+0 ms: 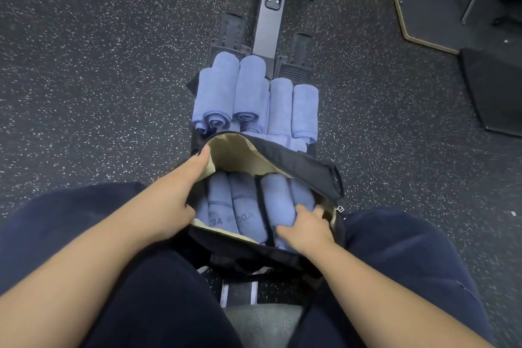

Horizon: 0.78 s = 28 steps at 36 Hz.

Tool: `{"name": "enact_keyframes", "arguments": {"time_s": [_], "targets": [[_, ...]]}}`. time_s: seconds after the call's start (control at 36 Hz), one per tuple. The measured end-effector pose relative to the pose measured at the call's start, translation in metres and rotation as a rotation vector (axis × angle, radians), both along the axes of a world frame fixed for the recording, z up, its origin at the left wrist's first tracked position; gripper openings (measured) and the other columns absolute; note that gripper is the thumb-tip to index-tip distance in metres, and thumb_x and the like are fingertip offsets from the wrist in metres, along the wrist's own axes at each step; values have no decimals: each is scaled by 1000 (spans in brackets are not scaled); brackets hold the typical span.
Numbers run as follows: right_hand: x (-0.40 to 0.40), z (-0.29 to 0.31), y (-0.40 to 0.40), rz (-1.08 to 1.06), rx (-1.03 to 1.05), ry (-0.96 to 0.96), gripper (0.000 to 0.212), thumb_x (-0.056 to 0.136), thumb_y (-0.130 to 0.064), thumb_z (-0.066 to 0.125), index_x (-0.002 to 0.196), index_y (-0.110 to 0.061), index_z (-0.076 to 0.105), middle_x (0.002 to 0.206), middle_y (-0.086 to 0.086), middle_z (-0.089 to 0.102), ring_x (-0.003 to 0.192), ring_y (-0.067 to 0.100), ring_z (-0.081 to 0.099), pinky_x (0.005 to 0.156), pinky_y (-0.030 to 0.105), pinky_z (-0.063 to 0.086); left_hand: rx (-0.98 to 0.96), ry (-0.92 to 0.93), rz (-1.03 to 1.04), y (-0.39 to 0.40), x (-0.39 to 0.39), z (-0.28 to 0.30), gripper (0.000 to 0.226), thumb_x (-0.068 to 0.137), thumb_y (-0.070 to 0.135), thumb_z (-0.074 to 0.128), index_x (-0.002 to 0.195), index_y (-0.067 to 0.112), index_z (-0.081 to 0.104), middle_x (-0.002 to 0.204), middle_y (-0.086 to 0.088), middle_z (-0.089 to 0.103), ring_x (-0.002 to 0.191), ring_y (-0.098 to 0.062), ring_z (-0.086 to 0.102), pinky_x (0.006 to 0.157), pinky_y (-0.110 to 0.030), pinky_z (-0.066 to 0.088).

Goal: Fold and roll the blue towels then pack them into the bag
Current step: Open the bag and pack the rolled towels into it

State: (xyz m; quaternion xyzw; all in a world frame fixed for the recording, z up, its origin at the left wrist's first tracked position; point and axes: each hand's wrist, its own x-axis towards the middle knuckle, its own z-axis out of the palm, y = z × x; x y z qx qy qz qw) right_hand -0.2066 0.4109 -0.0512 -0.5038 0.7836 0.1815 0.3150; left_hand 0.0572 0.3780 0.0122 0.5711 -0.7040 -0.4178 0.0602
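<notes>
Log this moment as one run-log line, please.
left hand: holds bag open | right hand: presses rolled towel in | more rolls waiting

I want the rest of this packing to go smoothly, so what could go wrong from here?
1. The bag already holds a tight row of rolled towels; forcing in the waiting rolls beyond it may unroll them.
2. Only the left hand holds the flap open; if it slips, the flap could drop over the opening.
3. The right hand pressing one roll may loosen or crush it.
</notes>
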Motion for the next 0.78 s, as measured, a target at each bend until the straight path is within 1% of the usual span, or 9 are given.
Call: {"name": "enact_keyframes", "arguments": {"time_s": [0.08,0.19,0.28,0.36,0.39,0.44,0.5,0.67,0.78], "targets": [[1,-3,-4,52,-10,46,62,82,-52,59,133,-22,40,140,14,24,120,38,41,97,39,38,15,-1,-30,3,-2,5,105,79,-8,50,134,56,-14,131,41,4,132,6,25,98,-6,19],[4,-15,-10,99,-17,100,61,85,-48,59,134,-21,36,144,15,17,121,38,37,97,42,38,57,-22,-65,7,-3,9,104,82,-5,48,140,52,-17,130,39,14,119,-6,43,81,-3,28],[4,-26,-11,88,-4,123,59,88,-43,59,136,-20,33,147,17,11,125,38,34,101,42,35,79,-21,-121,10,-4,11,105,84,-2,53,130,52,-24,130,46,-7,135,0,27,97,-4,20],[5,-37,-12,64,24,131,57,89,-30,57,138,-19,31,149,18,6,128,40,30,105,40,32,108,-49,-167,11,-4,13,107,86,4,61,139,44,-23,156,23,12,139,-9,28,102,-11,21],[6,-41,-12,51,32,130,56,89,-26,56,139,-20,31,150,18,5,129,40,29,106,41,31,107,-43,-169,10,-4,13,107,86,5,62,138,46,-23,157,25,5,141,-8,24,103,-10,19],[9,-47,-13,28,57,110,56,90,-25,55,140,-23,30,151,17,3,130,40,27,106,44,29,105,-21,-167,9,-4,13,110,84,6,64,128,53,-24,133,44,-15,141,5,8,106,-7,9],[12,-52,-12,23,97,69,61,88,-34,58,141,-25,28,152,16,3,130,39,27,106,45,30,106,-30,-168,8,-5,11,111,83,5,65,123,54,-26,120,48,-17,135,10,3,107,-7,5],[9,-54,-8,66,112,-24,59,90,-42,54,139,-21,30,152,17,9,128,41,33,103,44,33,98,-51,-150,6,-2,14,108,85,5,63,132,47,-24,114,49,-15,128,16,1,92,6,-1],[10,-57,-12,6,15,-62,57,89,-45,56,135,-18,35,141,17,22,121,43,41,99,44,41,108,-62,-188,8,0,18,106,86,10,65,123,50,-27,118,48,-17,128,18,1,91,8,1]]}}
